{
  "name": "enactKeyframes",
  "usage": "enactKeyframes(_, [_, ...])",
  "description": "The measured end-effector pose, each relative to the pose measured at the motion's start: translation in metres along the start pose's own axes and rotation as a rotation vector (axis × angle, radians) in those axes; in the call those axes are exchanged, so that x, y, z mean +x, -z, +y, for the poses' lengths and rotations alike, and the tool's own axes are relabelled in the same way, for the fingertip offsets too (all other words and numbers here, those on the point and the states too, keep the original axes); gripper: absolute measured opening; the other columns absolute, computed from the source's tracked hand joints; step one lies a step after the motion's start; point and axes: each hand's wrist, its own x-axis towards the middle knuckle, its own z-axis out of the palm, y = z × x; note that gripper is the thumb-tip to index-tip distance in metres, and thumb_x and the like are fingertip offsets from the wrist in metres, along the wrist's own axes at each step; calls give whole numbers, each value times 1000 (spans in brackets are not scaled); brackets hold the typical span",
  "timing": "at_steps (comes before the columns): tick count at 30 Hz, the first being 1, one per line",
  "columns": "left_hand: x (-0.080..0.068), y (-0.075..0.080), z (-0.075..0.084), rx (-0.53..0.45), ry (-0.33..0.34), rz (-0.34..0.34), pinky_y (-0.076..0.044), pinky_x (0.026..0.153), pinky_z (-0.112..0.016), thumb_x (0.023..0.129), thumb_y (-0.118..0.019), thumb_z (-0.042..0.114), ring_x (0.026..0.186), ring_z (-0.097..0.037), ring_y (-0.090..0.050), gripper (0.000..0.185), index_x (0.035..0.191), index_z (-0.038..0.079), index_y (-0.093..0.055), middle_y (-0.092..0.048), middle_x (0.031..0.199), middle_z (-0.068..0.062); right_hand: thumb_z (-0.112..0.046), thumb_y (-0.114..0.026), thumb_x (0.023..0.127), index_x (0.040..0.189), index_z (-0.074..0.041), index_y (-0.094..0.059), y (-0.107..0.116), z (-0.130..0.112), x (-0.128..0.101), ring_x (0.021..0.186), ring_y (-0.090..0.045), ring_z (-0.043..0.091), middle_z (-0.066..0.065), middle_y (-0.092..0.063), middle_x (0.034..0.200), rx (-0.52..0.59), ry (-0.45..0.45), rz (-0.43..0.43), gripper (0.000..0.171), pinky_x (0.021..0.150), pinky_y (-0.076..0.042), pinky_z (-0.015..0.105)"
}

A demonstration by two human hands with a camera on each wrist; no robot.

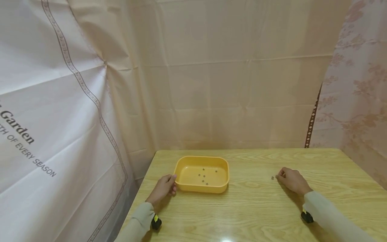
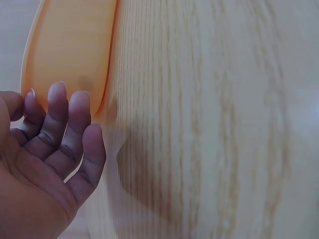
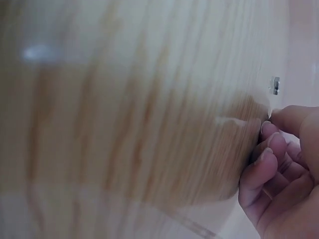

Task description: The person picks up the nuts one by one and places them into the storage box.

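A yellow plastic tub [image 1: 201, 189] sits on the table, with several small metal nuts [image 1: 204, 176] scattered over its floor. At its left end my left hand [image 1: 163, 188] pinches the rim between thumb and index finger; the other fingers are bent beside the outer wall, seen in the left wrist view by the tub [image 2: 70, 55]. Out to the right, my right hand [image 1: 291, 179] is down at the tabletop. Its thumb and index fingertips meet around a tiny dark piece, apparently a nut, mostly hidden. Just beyond the fingertips lie loose nuts [image 3: 275, 85], apart from the hand.
The wood-grain table [image 1: 242, 208] stretches between the tub and my right hand. Behind it hangs a beige cloth [image 1: 242, 84]. A printed white cloth [image 1: 60, 117] hangs at the left, and a floral cloth [image 1: 362, 101] at the right.
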Motion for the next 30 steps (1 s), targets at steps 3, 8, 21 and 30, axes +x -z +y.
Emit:
enactKeyframes(3, [0,0,-1,-3,8,-2,-58,64,-31,113,-44,34,68,-16,-61,39,105,-2,-59,-62,83,-11,-14,-56,106,97,0,-62,-1,1,0,73,-63,20,6,-67,85,-61,38,8,18,65,-55,44])
enactKeyframes(8, [-1,0,-1,-9,13,-1,-58,64,-32,112,-46,37,67,-16,-60,40,102,0,-58,-62,83,-12,-9,-49,105,92,-1,-60,-4,1,0,70,-63,21,6,-65,80,-124,82,22,19,63,-55,45])
enactKeyframes(21, [0,-3,-2,-29,8,28,-57,62,-30,111,-48,35,66,-15,-59,40,104,-2,-60,-62,83,-13,-5,-52,100,91,1,-64,-2,5,-3,72,-63,21,6,-67,83,-128,51,44,15,65,-56,45])
enactKeyframes(30, [0,-2,0,-17,0,11,-57,62,-29,112,-46,33,68,-15,-60,38,103,-1,-60,-62,82,-9,-8,-53,100,91,-1,-63,3,5,-5,72,-58,18,4,-65,83,-78,12,16,15,66,-53,42])
